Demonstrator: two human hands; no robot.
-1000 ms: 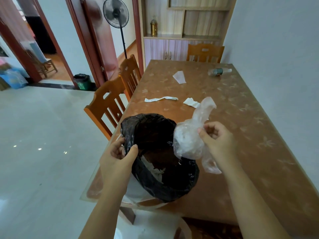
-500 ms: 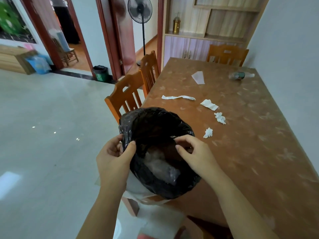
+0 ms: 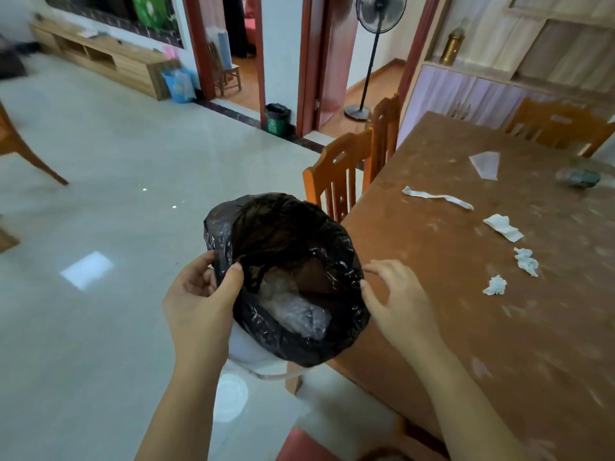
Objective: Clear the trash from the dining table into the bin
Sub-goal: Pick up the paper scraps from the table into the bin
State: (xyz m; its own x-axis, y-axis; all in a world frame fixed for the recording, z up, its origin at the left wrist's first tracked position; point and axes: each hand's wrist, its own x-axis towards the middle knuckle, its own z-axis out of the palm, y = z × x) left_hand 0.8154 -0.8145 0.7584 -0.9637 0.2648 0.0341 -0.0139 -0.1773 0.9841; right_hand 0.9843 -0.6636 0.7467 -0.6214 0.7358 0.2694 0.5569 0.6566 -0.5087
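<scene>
A white bin lined with a black bag (image 3: pixel 336 341) hangs beside the brown dining table's (image 3: pixel 466 327) left edge. My left hand (image 3: pixel 203 301) pinches the bag's rim on the left. A crumpled clear plastic bag (image 3: pixel 296 311) lies inside. My right hand (image 3: pixel 399 301) hovers at the bin's right rim, fingers spread, holding nothing. On the table lie a paper strip (image 3: pixel 436 196), a folded tissue (image 3: pixel 503 227), two crumpled tissues (image 3: pixel 526 261) (image 3: pixel 495 285), a flat paper piece (image 3: pixel 486 164) and a plastic bottle (image 3: pixel 579 177) on its side.
Two wooden chairs (image 3: pixel 336 171) stand along the table's left side, another chair (image 3: pixel 559 128) at the far end. A standing fan (image 3: pixel 376 38), a small green bin (image 3: pixel 277 118) by the doorways and a wall cabinet (image 3: pixel 499 78) are beyond. Tiled floor spreads to the left.
My right hand dropped the clear plastic bag into the bin, then drew out to the right rim. My view swung left, showing more floor.
</scene>
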